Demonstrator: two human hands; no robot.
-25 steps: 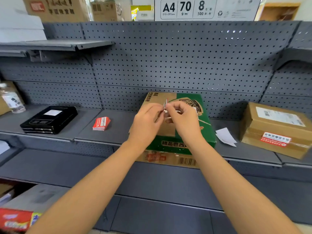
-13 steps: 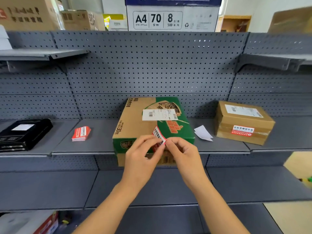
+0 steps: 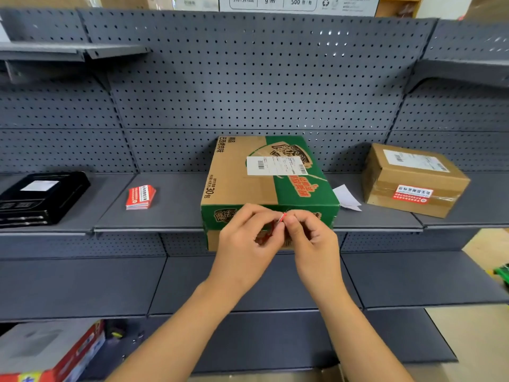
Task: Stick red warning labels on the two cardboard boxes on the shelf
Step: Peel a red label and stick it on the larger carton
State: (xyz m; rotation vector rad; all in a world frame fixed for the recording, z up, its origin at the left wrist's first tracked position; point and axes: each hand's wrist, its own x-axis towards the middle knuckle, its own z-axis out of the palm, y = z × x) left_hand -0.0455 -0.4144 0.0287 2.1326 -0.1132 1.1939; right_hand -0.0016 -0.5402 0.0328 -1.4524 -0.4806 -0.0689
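A green and brown cardboard box lies on the grey shelf, overhanging its front edge. In front of its near face my left hand and my right hand pinch a small red warning label between their fingertips; most of the label is hidden by my fingers. A plain brown cardboard box stands to the right with a red label stuck on its front. A stack of red labels lies left of the green box.
White backing paper lies between the two boxes. A black flat box sits at the far left of the shelf. A lower shelf juts out below. A red and grey carton is at the bottom left.
My hands came down from above the green box's top to its front face, still pinching the label. The label has turned edge-on and shows less. The camera has moved closer.
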